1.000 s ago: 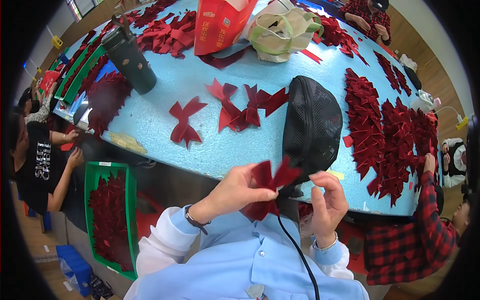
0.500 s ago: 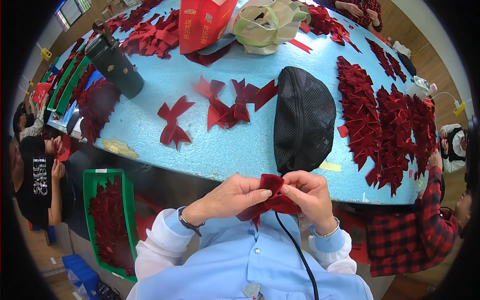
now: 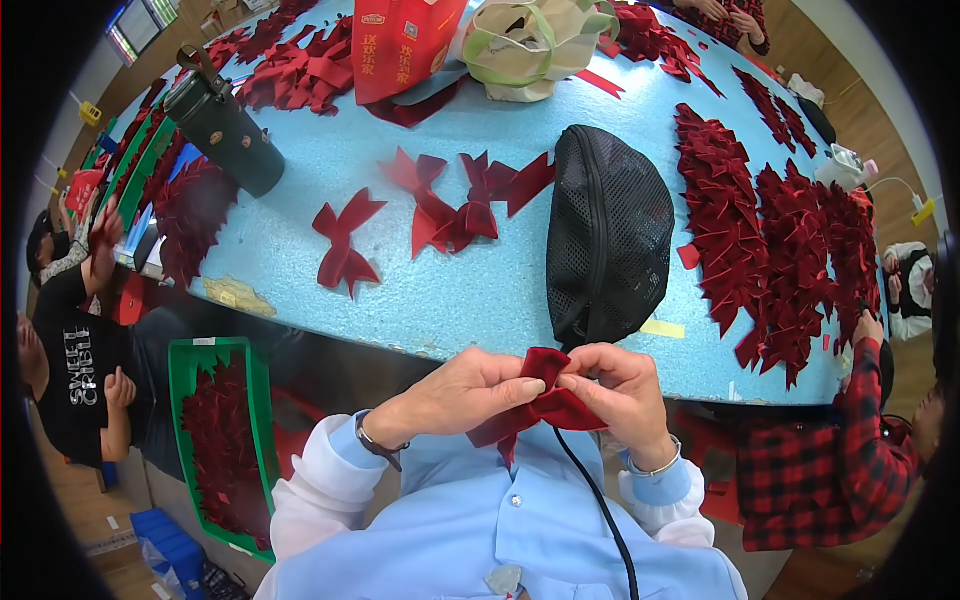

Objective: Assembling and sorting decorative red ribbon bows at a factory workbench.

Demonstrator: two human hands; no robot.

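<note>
A dark red velvet bow (image 3: 545,385) is pinched between my two hands, just off the table's near edge. My left hand (image 3: 478,390) grips one side of it, thumb on top. The fingers of my right hand (image 3: 618,388) press together on the other side, near its middle. Beyond my hands lies a black mesh zip pouch (image 3: 610,235), with a black cable running down over my lap. Left of the pouch are a single red bow (image 3: 345,242) and a few more bows (image 3: 458,205) touching one another.
The blue table (image 3: 400,310) holds piles of red bows (image 3: 725,215) at right, a dark green flask (image 3: 225,135), a red paper bag (image 3: 405,50) and a cream bag (image 3: 525,55). A green crate (image 3: 268,440) of bows stands lower left. Co-workers sit at both sides.
My hands keep their hold on the bow, which has barely shifted. At left, a co-worker has raised one hand toward the table.
</note>
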